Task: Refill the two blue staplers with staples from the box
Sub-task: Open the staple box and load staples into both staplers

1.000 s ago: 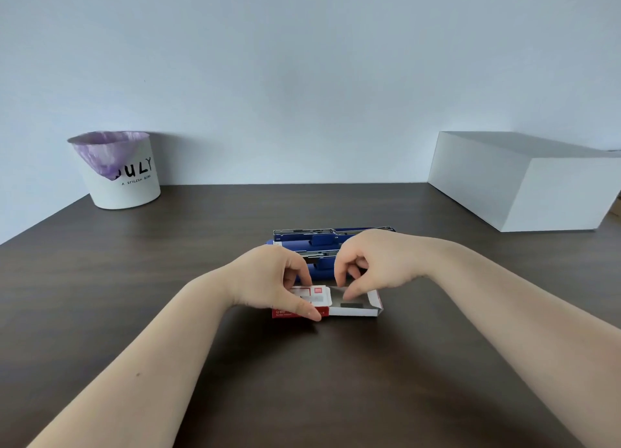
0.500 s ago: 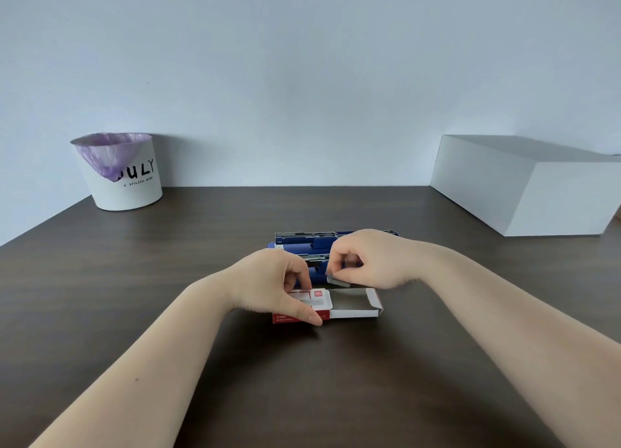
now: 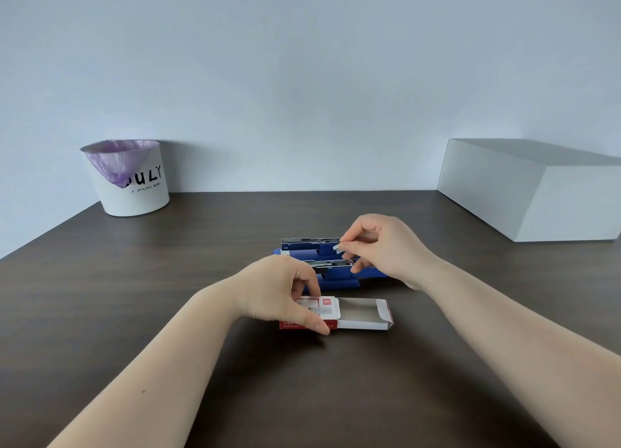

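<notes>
Two blue staplers lie side by side in the middle of the dark table, both opened with their metal staple channels showing. The far stapler (image 3: 302,247) sits behind the near stapler (image 3: 336,276). In front of them lies the red and white staple box (image 3: 364,315), its inner tray slid out to the right. My left hand (image 3: 282,293) pins the box's left end down. My right hand (image 3: 379,246) pinches a small strip of staples (image 3: 337,248) just above the far stapler's channel.
A white bin (image 3: 129,179) with a purple liner stands at the back left by the wall. A large white box (image 3: 531,185) lies at the back right. The dark wooden table (image 3: 201,246) runs to the wall.
My right hand has lifted a strip of staples out of the box tray and carried it up and back over the far stapler. The left hand stays on the box.
</notes>
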